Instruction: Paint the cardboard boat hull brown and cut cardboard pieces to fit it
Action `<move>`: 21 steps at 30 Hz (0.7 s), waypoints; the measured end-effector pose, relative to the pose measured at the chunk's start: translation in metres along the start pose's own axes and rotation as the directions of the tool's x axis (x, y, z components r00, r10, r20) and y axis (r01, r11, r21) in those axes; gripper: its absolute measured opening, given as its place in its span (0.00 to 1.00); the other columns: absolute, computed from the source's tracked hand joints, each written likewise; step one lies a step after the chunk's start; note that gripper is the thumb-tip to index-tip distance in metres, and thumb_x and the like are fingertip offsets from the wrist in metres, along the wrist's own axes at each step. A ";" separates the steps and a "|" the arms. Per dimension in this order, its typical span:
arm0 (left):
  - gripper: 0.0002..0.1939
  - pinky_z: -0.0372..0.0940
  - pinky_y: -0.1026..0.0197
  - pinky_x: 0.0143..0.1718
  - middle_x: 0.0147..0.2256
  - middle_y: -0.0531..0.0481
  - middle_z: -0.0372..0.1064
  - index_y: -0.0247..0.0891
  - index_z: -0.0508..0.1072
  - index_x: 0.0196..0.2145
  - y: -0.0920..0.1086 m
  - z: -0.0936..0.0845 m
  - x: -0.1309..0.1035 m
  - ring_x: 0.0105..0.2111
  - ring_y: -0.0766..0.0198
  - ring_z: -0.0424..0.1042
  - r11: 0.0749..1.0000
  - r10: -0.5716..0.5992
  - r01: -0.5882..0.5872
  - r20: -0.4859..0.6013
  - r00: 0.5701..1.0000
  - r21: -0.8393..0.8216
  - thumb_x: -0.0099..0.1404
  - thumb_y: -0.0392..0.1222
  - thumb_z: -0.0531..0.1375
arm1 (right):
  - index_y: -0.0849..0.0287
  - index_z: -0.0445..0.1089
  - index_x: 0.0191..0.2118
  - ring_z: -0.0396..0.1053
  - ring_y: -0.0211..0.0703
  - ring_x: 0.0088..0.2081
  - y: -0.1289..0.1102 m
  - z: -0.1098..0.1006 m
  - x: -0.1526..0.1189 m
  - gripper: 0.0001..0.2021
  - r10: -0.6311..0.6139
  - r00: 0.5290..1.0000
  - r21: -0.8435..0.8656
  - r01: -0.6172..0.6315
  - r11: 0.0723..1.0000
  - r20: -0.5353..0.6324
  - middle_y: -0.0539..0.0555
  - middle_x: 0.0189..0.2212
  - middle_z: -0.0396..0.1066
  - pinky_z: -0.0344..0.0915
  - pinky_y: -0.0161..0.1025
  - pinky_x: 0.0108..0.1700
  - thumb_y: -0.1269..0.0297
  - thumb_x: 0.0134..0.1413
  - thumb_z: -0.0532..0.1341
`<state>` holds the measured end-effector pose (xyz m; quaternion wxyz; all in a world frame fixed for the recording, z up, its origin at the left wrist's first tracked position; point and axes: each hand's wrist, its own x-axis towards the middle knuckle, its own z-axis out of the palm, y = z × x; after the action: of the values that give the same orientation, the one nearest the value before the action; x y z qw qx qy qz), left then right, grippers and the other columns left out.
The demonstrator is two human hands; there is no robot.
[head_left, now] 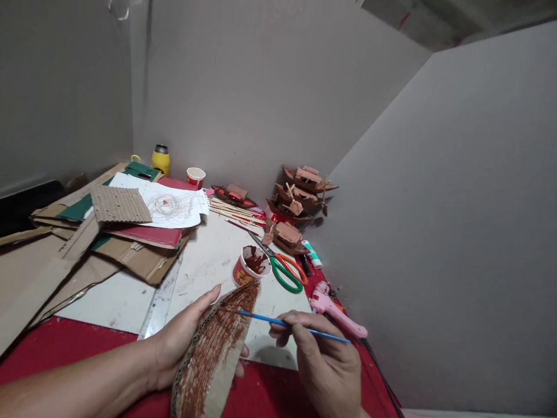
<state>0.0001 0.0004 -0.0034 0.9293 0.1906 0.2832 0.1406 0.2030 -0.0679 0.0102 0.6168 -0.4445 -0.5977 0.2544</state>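
Over the near edge of the red-covered surface [56, 342], a long, leaf-shaped piece of tan corrugated cardboard [213, 354], largely coated in brown paint, rests in the left hand [174, 348]. That hand cradles it, thumb lying by the left edge and fingertips showing past the right edge; the rest of the fingers are hidden underneath. The right hand [326, 354] pinches a slim, blue-handled paintbrush [296, 328] between thumb and fingers, with the bristles over the painted face near the left edge and seemingly touching it.

The cardboard should be light and fairly stiff, though likely to soften or crease where damp. Its brown face has shiny patches, so it is probably slippery and easily smeared; the best hold looks to be from beneath, by the edges, or on the bare tan strip along the lower right. The brush should be light and rigid, best taken by its handle.

The cardboard's long axis runs from the bottom of the view forward and somewhat right; its narrow tip points toward a red paper cup [241, 273] with brown paint inside, while its near end is cut off by the frame. The brush lies crosswise, bristles leftward, handle end rightward and slightly nearer the person.
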 end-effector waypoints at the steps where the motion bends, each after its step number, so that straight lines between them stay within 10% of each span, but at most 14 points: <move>1: 0.41 0.69 0.60 0.29 0.32 0.34 0.78 0.25 0.78 0.36 0.000 -0.001 0.000 0.27 0.54 0.78 1.000 0.005 -0.005 0.005 1.000 -0.001 0.59 0.72 0.51 | 0.53 0.76 0.42 0.74 0.37 0.30 0.001 -0.001 0.000 0.07 0.012 1.000 0.006 -0.012 1.000 -0.027 0.52 0.30 0.77 0.72 0.31 0.31 0.68 0.63 0.61; 9: 0.43 0.67 0.63 0.26 0.26 0.34 0.77 0.23 0.78 0.33 0.001 0.004 -0.001 0.23 0.57 0.76 0.999 -0.039 0.039 -0.029 0.999 0.018 0.61 0.72 0.47 | 0.52 0.75 0.44 0.76 0.41 0.31 -0.004 0.005 -0.003 0.08 -0.008 0.992 0.062 0.000 0.998 0.128 0.53 0.33 0.78 0.74 0.34 0.30 0.68 0.63 0.60; 17: 0.41 0.69 0.60 0.29 0.31 0.34 0.78 0.24 0.78 0.35 0.000 -0.001 0.001 0.27 0.55 0.77 1.000 0.006 -0.006 0.013 1.000 0.004 0.60 0.71 0.50 | 0.53 0.75 0.42 0.74 0.37 0.29 0.003 -0.004 0.005 0.07 -0.018 0.997 -0.093 0.011 0.996 -0.075 0.51 0.30 0.77 0.72 0.31 0.32 0.69 0.63 0.61; 21: 0.41 0.69 0.59 0.28 0.30 0.33 0.78 0.25 0.78 0.35 0.001 0.003 -0.001 0.26 0.53 0.78 1.000 0.011 -0.011 -0.031 0.999 0.006 0.62 0.70 0.47 | 0.53 0.74 0.42 0.74 0.39 0.30 0.001 -0.005 0.001 0.07 0.013 1.000 0.053 -0.014 0.998 0.022 0.52 0.31 0.76 0.73 0.34 0.31 0.68 0.64 0.60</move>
<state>0.0009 -0.0002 0.0003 0.9236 0.1927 0.2968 0.1477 0.2080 -0.0680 0.0100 0.6202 -0.4290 -0.5945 0.2792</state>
